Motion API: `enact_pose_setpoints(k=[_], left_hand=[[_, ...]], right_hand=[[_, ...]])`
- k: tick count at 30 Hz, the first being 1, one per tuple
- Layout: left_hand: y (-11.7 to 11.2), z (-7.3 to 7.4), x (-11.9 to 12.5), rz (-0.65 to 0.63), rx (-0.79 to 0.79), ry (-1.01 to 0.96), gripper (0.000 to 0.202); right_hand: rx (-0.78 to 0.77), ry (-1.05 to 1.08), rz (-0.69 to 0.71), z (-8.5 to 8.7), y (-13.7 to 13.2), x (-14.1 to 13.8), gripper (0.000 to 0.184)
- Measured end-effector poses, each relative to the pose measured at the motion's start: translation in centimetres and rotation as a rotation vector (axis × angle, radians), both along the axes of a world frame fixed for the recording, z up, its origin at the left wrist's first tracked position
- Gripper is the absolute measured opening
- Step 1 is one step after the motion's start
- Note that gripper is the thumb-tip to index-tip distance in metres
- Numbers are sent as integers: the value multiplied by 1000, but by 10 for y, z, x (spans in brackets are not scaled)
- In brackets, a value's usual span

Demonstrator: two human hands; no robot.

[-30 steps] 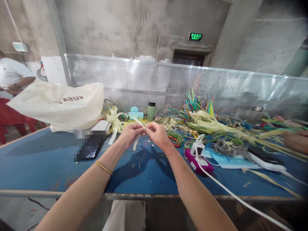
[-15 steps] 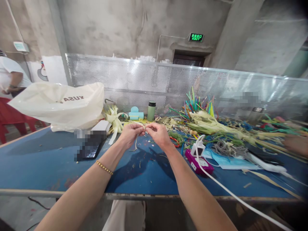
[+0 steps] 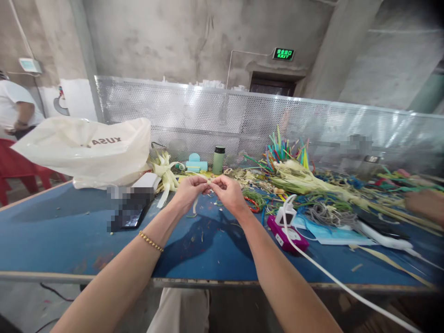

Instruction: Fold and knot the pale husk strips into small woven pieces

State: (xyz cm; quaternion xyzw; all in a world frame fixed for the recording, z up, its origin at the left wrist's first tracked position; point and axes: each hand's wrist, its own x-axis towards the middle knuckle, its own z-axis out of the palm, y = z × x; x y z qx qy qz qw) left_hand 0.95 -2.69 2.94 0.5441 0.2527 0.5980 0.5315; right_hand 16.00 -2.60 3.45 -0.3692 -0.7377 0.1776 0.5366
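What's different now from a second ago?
The pale strip's hanging end has turned and looks thinner. At the far left, the person in white has shifted leftward, with the arm drawn back. Nothing was visibly let go: the left hand and right hand still pinch the strip. The white bag and green bottle stayed put.

Below the left hand (image 3: 190, 192) and right hand (image 3: 228, 192), bare blue tabletop (image 3: 211, 259) leaves room to pass. Rightward, the purple socket block (image 3: 294, 244) and white cable (image 3: 326, 272) obstruct; leftward, the phone (image 3: 136, 217).
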Motion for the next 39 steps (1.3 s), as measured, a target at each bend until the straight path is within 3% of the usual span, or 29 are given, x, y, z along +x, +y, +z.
enact_pose_setpoints(k=[5,15,19,23,31,39], left_hand=[[-4,2,0,-78,6,-2,20],[-6,5,-2,-55,-11,-34,24],[-8,5,0,-75,-3,6,23],[-10,5,1,-74,20,38,21],[-9,7,1,-46,3,-14,24],[-5,2,3,83,64,127,19]], right_hand=[[-48,45,26,1,-2,1,17],[-36,-11,-158,3,-2,4,44],[-143,204,-59,4,-2,1,31],[-43,292,-89,7,-3,0,19],[105,82,-163,4,0,2,18],[104,11,-195,1,1,2,16]])
